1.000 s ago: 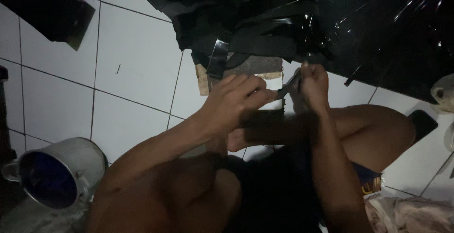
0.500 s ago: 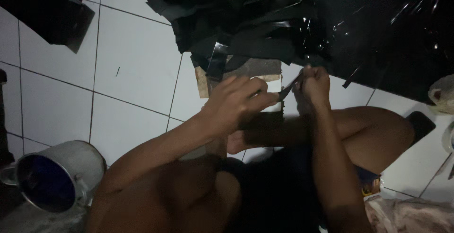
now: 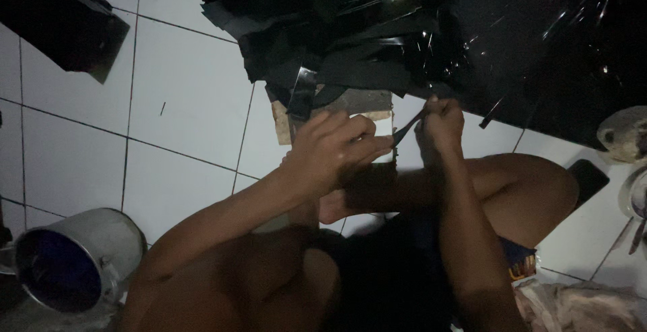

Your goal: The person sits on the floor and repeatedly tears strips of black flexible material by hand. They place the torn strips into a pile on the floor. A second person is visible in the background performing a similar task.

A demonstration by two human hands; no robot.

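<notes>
At the far left I am seeing a metal pot [image 3: 79,259] lying on its side on the white tiled floor [image 3: 182,96]. My left hand [image 3: 333,150] is curling shut around one end of a thin dark strip [image 3: 406,130], and my right hand [image 3: 441,123] is pinching the other end, just below the pile of black shiny sheets [image 3: 404,28].

The room is dim, and the picture is grainy and soft all over. The white floor tiles [image 3: 182,96] left of the black sheet pile [image 3: 418,28] catch the most light. Small glints and streaks of glare sparkle on the pile's glossy surface, mostly to its right. Below the pile, the arms and legs sink into deep shadow, their edges slightly blurred.
</notes>
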